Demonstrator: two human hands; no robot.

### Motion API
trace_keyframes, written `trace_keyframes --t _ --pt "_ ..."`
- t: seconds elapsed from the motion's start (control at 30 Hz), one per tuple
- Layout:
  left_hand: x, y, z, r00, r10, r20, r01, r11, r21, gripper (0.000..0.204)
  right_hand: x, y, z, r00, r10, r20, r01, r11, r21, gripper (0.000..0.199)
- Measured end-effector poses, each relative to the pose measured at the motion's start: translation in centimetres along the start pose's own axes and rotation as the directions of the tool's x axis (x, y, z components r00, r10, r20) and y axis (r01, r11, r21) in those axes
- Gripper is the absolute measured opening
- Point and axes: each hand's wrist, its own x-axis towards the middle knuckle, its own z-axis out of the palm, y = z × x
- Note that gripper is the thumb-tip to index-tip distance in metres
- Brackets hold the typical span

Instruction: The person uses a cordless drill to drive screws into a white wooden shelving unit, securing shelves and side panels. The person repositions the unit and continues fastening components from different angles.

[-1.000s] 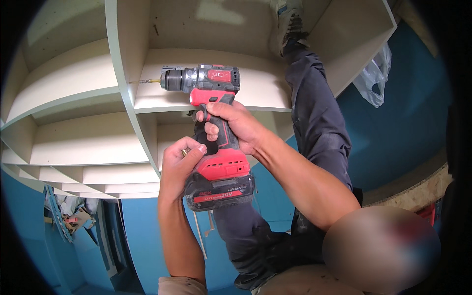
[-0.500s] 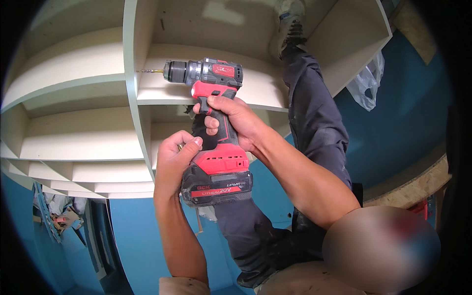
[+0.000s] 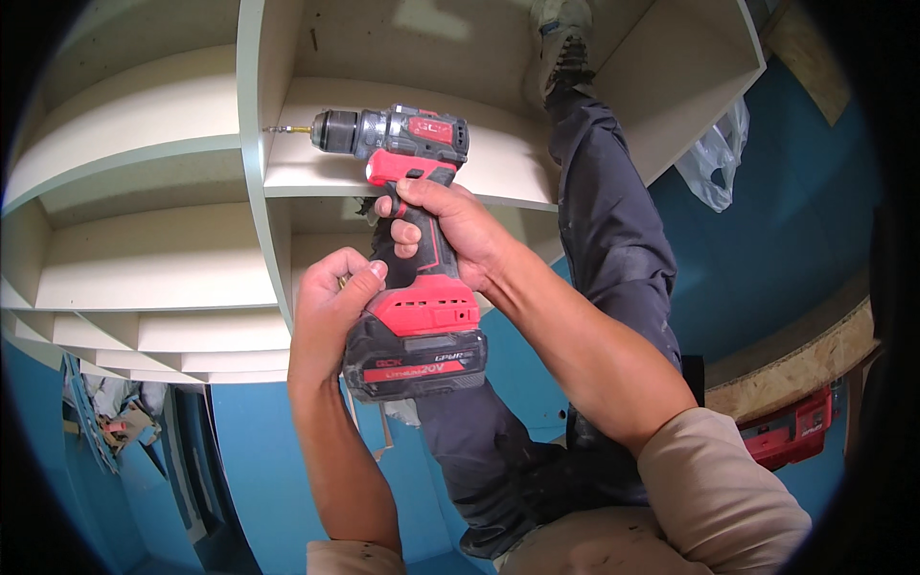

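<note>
A red and black cordless drill (image 3: pixel 433 137) lies across the middle, its chuck and bit pointing left. My right hand (image 3: pixel 448 216) is wrapped round its handle, the index finger at the trigger. The slim driver bit (image 3: pixel 292 129) ends at the front edge of a white upright panel (image 3: pixel 251 115); whether it bears on a screw there is too small to tell. Beside the drill's battery (image 3: pixel 417 362), my left hand (image 3: pixel 331 302) is closed in a pinch. A small brass-coloured metal piece (image 3: pixel 343 282) shows among its fingers, mostly hidden.
White shelving (image 3: pixel 153 254) with several compartments fills the left and top. My leg (image 3: pixel 613 211) stretches up to a shoe (image 3: pixel 563 43) inside one compartment. A plastic bag (image 3: pixel 716 158) hangs at the right. A red case (image 3: pixel 791 431) sits below a curved chipboard edge (image 3: pixel 786 369).
The drill and both hands have shifted slightly left in the picture. My right sleeve and more of the red case now show at the lower right.
</note>
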Motion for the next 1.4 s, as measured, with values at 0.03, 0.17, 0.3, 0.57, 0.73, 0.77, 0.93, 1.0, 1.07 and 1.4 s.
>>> trace_keyframes --t 0.03,0.17,0.3,0.57,0.73,0.77,0.93,1.0,1.07,1.4 --pt "0.2 -0.3 -0.1 1.000 0.015 0.002 -0.015 1.000 0.014 0.022 0.0 0.1 0.0 1.000 -0.009 0.010 0.009 1.000 -0.002 0.027" --pt "0.2 0.0 -0.1 1.000 0.024 -0.014 -0.024 1.000 0.007 0.023 -0.1 -0.3 0.7 1.000 -0.024 -0.020 0.023 0.997 -0.079 0.028" --pt "0.2 -0.2 -0.4 1.000 0.022 -0.005 -0.022 1.000 -0.008 0.022 0.1 -0.1 1.0 0.998 -0.013 -0.064 0.009 0.999 -0.050 0.021" --pt "0.7 -0.3 -0.8 0.999 0.046 0.004 -0.046 0.999 0.025 0.022 0.4 -0.1 1.0 0.999 -0.052 -0.006 0.051 0.994 -0.092 0.027" --pt "0.2 0.2 -1.0 0.999 0.027 0.022 -0.029 0.998 0.054 0.022 0.7 0.6 0.6 0.999 -0.015 -0.034 0.013 0.999 -0.035 0.023" --pt "0.3 0.3 -1.1 0.999 0.024 0.024 -0.025 0.998 0.056 0.021 0.8 0.5 0.5 0.999 -0.016 -0.036 0.014 0.999 -0.035 0.024" --pt "1.1 0.1 -1.5 0.995 0.103 0.012 -0.104 0.990 0.096 0.017 0.6 -0.5 1.7 1.000 -0.004 -0.022 0.003 0.998 -0.055 0.027" --pt "1.6 0.1 -2.8 0.983 0.168 0.078 -0.163 0.985 -0.059 0.012 0.5 -0.3 1.6 0.998 0.063 -0.014 -0.063 0.998 0.004 0.028" --pt "2.6 0.6 -2.6 0.950 0.306 -0.064 -0.309 0.894 -0.325 0.017 0.5 -0.6 1.2 0.992 0.123 0.016 -0.123 0.992 0.042 0.029" --pt "4.0 1.5 -5.8 0.836 0.484 -0.259 -0.546 0.682 -0.487 0.024 -4.2 -2.3 2.4 1.000 -0.012 0.026 0.014 0.997 -0.077 0.034"
